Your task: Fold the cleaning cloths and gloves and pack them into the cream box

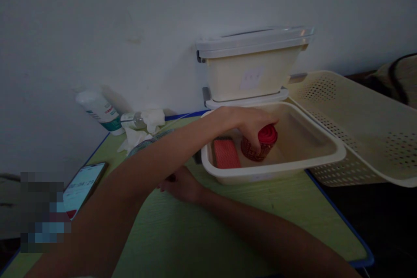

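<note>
My two arms cross over the table. My left hand (256,127) reaches into a white plastic basin (273,167) and grips a tightly rolled red patterned cloth (265,141), its spiral end facing up. The thumb lies on the near side of the roll; the other fingers are mostly hidden behind it. Beside the roll, at the basin's left end, lies a folded coral-red cloth (227,154). My right hand (182,184) is just under my left forearm, left of the basin. Its fingers are curled and partly covered by the forearm, so what they hold, if anything, cannot be made out.
Behind the basin stands a lidded cream storage box (228,78) against the wall. A perforated laundry basket (355,113) lies tilted at the right. At the left are a white bottle (100,110), a small clear bottle (133,120), crumpled tissues (153,119) and a phone (84,184).
</note>
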`<action>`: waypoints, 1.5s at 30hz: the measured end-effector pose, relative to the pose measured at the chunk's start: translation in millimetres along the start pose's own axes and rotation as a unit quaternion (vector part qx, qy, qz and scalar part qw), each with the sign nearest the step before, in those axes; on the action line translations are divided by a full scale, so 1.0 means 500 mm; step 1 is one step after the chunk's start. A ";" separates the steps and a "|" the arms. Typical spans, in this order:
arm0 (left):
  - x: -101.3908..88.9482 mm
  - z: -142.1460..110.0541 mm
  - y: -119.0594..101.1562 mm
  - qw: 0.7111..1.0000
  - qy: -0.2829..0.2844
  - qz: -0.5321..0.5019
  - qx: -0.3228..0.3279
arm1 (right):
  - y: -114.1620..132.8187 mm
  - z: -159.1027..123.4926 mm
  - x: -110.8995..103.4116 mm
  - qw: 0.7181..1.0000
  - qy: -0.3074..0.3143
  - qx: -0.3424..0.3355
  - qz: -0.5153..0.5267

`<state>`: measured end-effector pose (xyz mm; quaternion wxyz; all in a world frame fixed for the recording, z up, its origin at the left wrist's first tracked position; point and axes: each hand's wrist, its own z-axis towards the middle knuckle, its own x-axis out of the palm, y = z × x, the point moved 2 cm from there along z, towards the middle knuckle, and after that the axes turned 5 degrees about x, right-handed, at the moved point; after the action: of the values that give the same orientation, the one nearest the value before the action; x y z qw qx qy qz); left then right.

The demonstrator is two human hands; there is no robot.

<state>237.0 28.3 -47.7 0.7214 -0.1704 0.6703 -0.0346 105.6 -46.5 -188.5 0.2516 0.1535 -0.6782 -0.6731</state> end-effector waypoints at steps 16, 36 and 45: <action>-0.007 -0.009 -0.029 0.985 0.096 0.139 -0.026 | -0.003 -0.001 0.001 0.999 -0.003 0.003 -0.046; -0.070 -0.255 -0.016 0.918 -0.368 0.122 -0.085 | 0.005 0.001 -0.001 0.999 0.014 0.013 -0.038; 0.133 -0.422 0.114 0.673 -0.654 -0.110 -0.327 | -0.002 0.007 0.003 1.000 0.020 0.005 -0.019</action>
<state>26.7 21.2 -137.2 0.8646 -0.4469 -0.0283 0.2279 102.3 -44.2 -189.4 0.2510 0.1810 -0.6732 -0.6716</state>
